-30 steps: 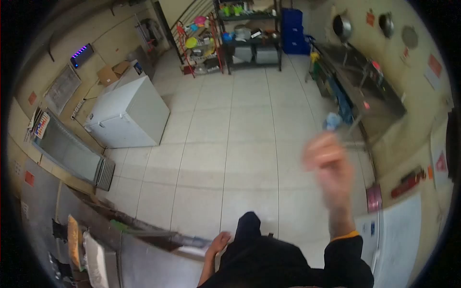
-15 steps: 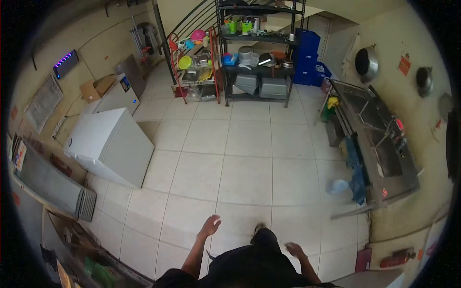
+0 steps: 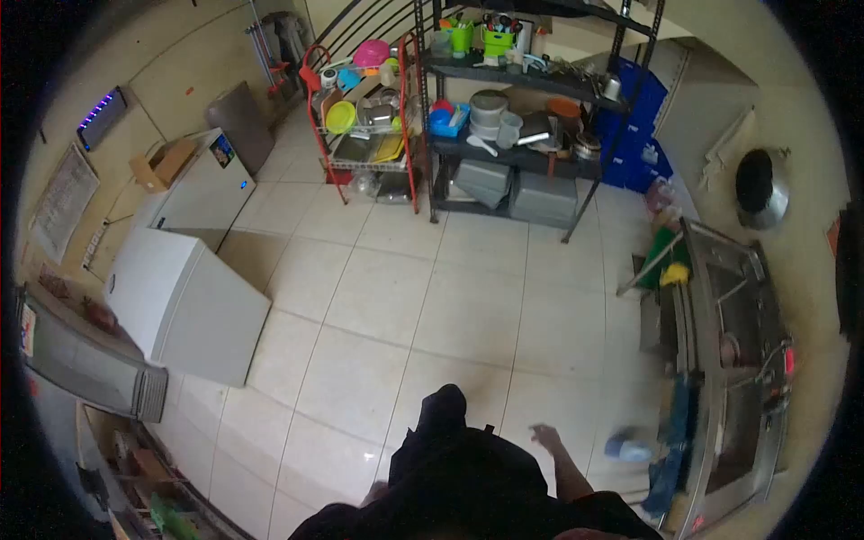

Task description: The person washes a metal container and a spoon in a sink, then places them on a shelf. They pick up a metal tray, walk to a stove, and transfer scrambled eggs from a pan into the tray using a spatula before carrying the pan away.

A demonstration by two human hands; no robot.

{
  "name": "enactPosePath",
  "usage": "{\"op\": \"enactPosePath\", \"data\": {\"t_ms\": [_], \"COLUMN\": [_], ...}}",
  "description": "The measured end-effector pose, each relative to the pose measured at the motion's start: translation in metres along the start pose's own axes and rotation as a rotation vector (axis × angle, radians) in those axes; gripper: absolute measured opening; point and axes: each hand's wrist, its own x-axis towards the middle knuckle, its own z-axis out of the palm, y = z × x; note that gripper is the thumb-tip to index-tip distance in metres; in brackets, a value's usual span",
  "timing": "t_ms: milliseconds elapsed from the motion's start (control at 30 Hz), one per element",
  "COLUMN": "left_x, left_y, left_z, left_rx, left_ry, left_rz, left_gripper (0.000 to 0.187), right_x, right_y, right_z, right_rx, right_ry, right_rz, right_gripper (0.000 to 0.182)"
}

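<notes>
My right hand (image 3: 545, 438) hangs in front of my dark clothing, over the tiled floor (image 3: 468, 310). Its fingers look loosely apart, with nothing seen in them. Low beside my body, only a small part of my left hand (image 3: 375, 493) shows; dark clothing hides its fingers. Neither hand touches any object that I can see. Nearest to the right hand is a pale bluish tub (image 3: 627, 448) on the floor, beside the steel sink unit (image 3: 711, 360).
A black shelf rack (image 3: 517, 153) with pots and grey bins stands ahead. Left of it is a red rack (image 3: 364, 148) with colourful dishes. White chest freezers (image 3: 216, 310) line the left. Blue crates (image 3: 630, 144) are stacked behind the rack, and a wok (image 3: 763, 189) hangs on the right wall.
The view has moved forward, so the racks and sink look closer. My left hand has dropped back, mostly behind my clothing. A leg now reaches out ahead of my body.
</notes>
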Motion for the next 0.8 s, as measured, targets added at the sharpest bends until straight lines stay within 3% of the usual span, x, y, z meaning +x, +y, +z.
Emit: {"op": "enactPosePath", "data": {"t_ms": [33, 100, 167, 267, 300, 367, 433, 467, 500, 533, 567, 633, 667, 733, 767, 800], "left_x": [0.018, 0.064, 0.117, 0.218, 0.261, 0.358, 0.421, 0.445, 0.407, 0.412, 0.420, 0.433, 0.435, 0.472, 0.497, 0.517], "left_y": [0.016, 0.054, 0.101, 0.180, 0.202, 0.271, 0.358, 0.398, 0.493, 0.535, 0.564, 0.598, 0.615, 0.571, 0.533, 0.524], "left_z": [-0.008, -0.028, -0.056, -0.113, -0.135, -0.196, -0.266, -0.298, -0.357, -0.394, -0.424, -0.464, -0.475, -0.473, -0.452, -0.444], "left_rx": [-0.023, -0.064, -0.058, 0.026, 0.097, 0.363, 0.409, -0.521, -0.732, -0.568, -0.684, -0.772, -0.896, -0.446, -0.612, -0.531], "left_ry": [-0.009, -0.010, 0.000, 0.041, 0.078, 0.253, 0.497, 0.584, 0.564, 0.653, 0.631, 0.662, 0.717, 0.808, 0.788, 0.792], "left_rz": [-0.031, -0.083, -0.078, 0.057, 0.143, 0.380, 0.438, 0.607, 0.618, 0.594, 0.660, 0.678, 0.689, 0.397, 0.424, 0.355], "left_gripper": [0.023, 0.022, 0.021, 0.020, 0.020, 0.019, 0.019, 0.016, 0.015, 0.013, 0.012, 0.012, 0.013, 0.016, 0.020, 0.020], "right_x": [0.082, 0.220, 0.344, 0.492, 0.506, 0.589, 0.666, 0.703, 0.744, 0.787, 0.836, 0.928, 0.968, 1.042, 1.074, 1.109], "right_y": [-0.051, -0.102, -0.088, -0.099, -0.096, -0.103, -0.073, -0.072, -0.070, -0.048, -0.010, 0.066, 0.086, 0.104, 0.108, 0.120], "right_z": [-0.043, -0.102, -0.125, -0.153, -0.162, -0.197, -0.220, -0.239, -0.259, -0.270, -0.280, -0.308, -0.332, -0.370, -0.381, -0.396], "right_rx": [0.395, 0.352, 0.435, 0.586, 0.637, 0.706, 0.749, 0.795, 0.842, 0.733, 0.624, 0.538, 0.671, 0.825, 0.808, 0.793], "right_ry": [-0.023, 0.014, 0.061, 0.084, 0.044, -0.154, -0.186, -0.118, -0.049, 0.022, 0.092, 0.116, 0.115, 0.240, 0.384, 0.519], "right_rz": [0.313, 0.287, 0.166, 0.017, 0.019, 0.308, 0.354, 0.369, 0.374, 0.330, 0.288, 0.322, 0.407, 0.485, 0.435, 0.401], "right_gripper": [0.018, 0.020, 0.021, 0.026, 0.029, 0.032, 0.035, 0.036, 0.037, 0.038, 0.038, 0.043, 0.046, 0.050, 0.050, 0.050]}}
